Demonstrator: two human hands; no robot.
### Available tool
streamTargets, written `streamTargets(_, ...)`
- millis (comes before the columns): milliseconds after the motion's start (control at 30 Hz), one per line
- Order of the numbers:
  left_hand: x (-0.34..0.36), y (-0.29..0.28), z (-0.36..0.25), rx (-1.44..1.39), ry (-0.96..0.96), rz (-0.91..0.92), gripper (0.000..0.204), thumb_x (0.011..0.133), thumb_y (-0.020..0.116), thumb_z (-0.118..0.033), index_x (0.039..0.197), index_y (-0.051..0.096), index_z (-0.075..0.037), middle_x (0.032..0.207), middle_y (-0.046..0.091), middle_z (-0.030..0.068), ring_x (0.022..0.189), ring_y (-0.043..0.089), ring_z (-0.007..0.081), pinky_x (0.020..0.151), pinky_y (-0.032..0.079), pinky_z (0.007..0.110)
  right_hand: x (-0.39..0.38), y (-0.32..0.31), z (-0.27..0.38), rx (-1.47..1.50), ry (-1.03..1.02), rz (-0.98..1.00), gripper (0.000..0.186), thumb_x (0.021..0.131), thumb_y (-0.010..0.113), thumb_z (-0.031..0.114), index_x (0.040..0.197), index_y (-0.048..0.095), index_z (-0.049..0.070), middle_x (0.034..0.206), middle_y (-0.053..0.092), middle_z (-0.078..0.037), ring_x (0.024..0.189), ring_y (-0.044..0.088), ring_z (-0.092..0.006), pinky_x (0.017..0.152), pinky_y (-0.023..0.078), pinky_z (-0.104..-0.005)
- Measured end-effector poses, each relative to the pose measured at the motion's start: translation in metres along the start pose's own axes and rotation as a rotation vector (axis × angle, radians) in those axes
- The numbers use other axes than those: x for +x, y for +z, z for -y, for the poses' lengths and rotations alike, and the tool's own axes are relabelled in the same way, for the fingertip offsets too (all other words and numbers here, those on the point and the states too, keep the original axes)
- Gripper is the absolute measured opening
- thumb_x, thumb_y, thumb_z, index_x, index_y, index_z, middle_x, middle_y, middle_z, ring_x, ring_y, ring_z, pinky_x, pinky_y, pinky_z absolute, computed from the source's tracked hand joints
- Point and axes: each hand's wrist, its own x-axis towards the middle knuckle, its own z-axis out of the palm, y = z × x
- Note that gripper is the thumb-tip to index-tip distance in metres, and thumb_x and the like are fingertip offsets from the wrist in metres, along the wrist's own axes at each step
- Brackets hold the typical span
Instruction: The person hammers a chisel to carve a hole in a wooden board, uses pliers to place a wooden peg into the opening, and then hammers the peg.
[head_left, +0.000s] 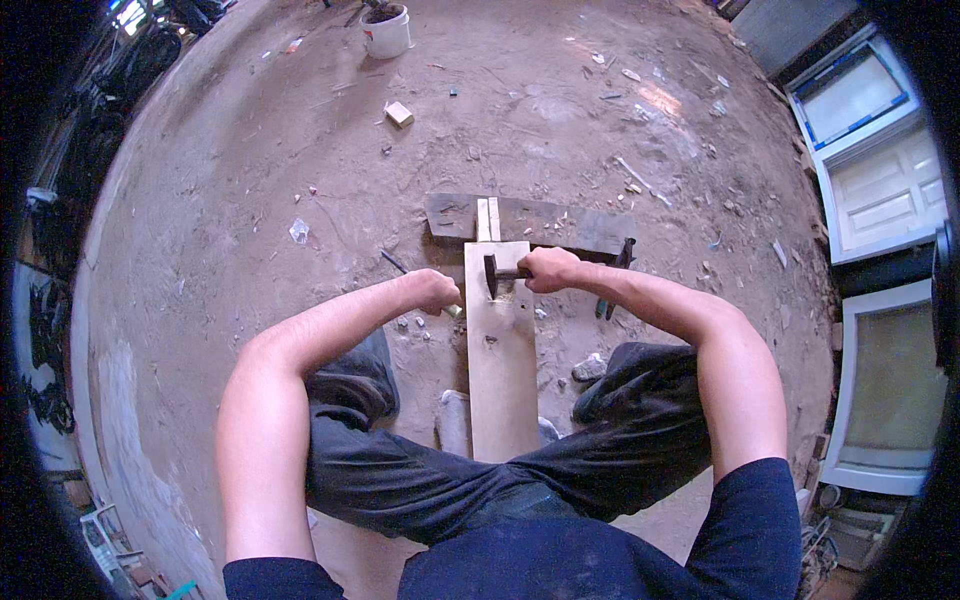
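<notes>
A pale wooden board runs away from between my legs, its far end near a dark plank. My right hand is closed round the handle of a hammer, whose dark head is over the board beside a rough, chipped spot. Left of the board, my left hand is closed on a chisel. Its thin dark shaft points away to the left, and a yellow-green end shows by the board's edge. My fingers cover the middle of this tool.
The dark plank lies crosswise, with narrow light wood strips on it. Teal-handled pliers are right of the board. Farther off are a small wood block and a white bucket. White framed panels line the right side.
</notes>
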Motion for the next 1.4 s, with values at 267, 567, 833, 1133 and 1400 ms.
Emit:
streamTargets(267,0.014,0.001,0.004,0.014,0.043,-0.007,0.036,0.072,0.071,-0.016,0.106,0.063,-0.009,0.097,0.068,0.0128,0.093,0.065,0.0288,0.078,0.054,0.041,0.0,0.008,-0.009,-0.141,-0.034,-0.017,0.025,0.072,0.055,0.016,0.092,0.066,0.008,0.088,0.067,-0.019,0.084,0.065,-0.0366,0.074,0.053,-0.047)
streamTargets(567,0.009,0.004,0.006,0.004,0.0,-0.002,0.046,0.072,0.071,-0.017,0.117,0.06,-0.019,0.098,0.068,0.0119,0.095,0.065,0.0291,0.078,0.054,0.042,-0.007,-0.005,-0.009,-0.099,-0.042,-0.212,0.025,0.072,0.056,0.017,0.094,0.064,0.008,0.082,0.067,-0.017,0.079,0.066,-0.0343,0.067,0.053,-0.0446)
streamTargets(833,-0.007,-0.01,-0.006,-0.051,0.019,-0.008,0.045,0.071,0.072,-0.018,0.115,0.061,-0.017,0.094,0.068,0.0127,0.092,0.065,0.0306,0.078,0.054,0.041,-0.006,-0.003,-0.015,-0.288,-0.294,-0.214,0.017,0.074,0.056,0.016,0.085,0.058,0.004,0.068,0.063,-0.017,0.066,0.064,-0.0371,0.058,0.051,-0.0473)
streamTargets(1133,-0.002,-0.006,-0.007,0.004,-0.015,0.031,0.035,0.071,0.073,-0.019,0.103,0.064,-0.01,0.093,0.068,0.0136,0.09,0.066,0.0304,0.077,0.054,0.041,-0.003,0.01,-0.025,-0.316,-0.084,-0.008,0.02,0.072,0.056,0.016,0.088,0.063,0.005,0.08,0.066,-0.018,0.078,0.065,-0.0352,0.068,0.052,-0.0471)
streamTargets(1400,-0.006,-0.008,-0.007,0.026,-0.044,0.052,0.034,0.071,0.072,-0.019,0.102,0.063,-0.009,0.092,0.068,0.0136,0.09,0.065,0.0312,0.076,0.054,0.042,-0.012,0.001,-0.021,0.026,-0.01,-0.27,0.02,0.077,0.056,0.019,0.088,0.06,0.003,0.08,0.064,-0.022,0.076,0.063,-0.0397,0.068,0.052,-0.0486)
